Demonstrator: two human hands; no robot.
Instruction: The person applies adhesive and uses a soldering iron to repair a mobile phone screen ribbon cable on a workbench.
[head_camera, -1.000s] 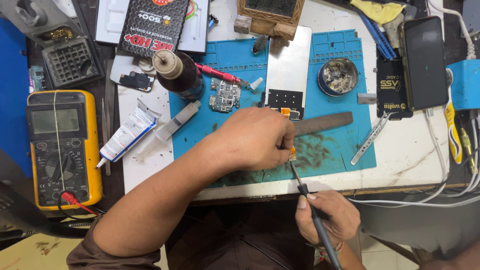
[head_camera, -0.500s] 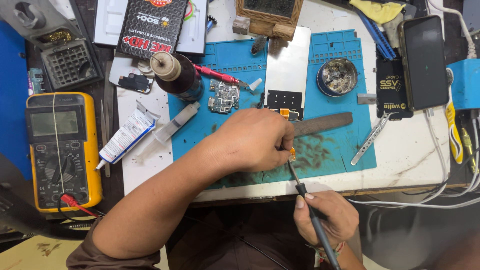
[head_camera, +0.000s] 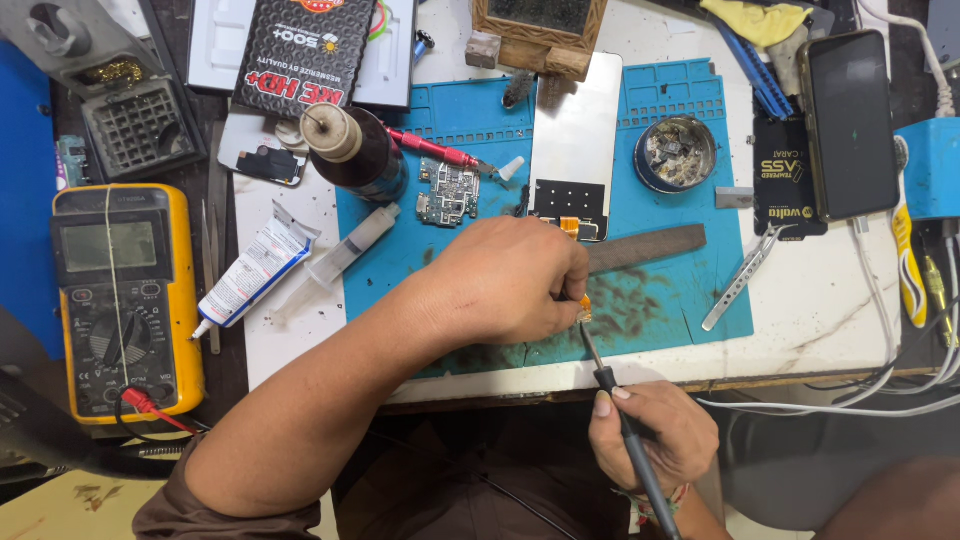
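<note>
Head view: we are pinching a small orange part (head_camera: 584, 308) in our left hand (head_camera: 510, 280) over the blue mat (head_camera: 660, 320), fingers clenched on it. Our right hand (head_camera: 650, 440) is gripping a soldering iron (head_camera: 625, 430), its tip touching the part.

Blue mat (head_camera: 690, 300), yellow multimeter (head_camera: 125, 300), orange part (head_camera: 584, 310)

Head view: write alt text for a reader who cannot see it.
The left hand pinches a small orange part on a blue work mat while the right hand touches a soldering iron tip to it. A yellow multimeter sits left.
</note>
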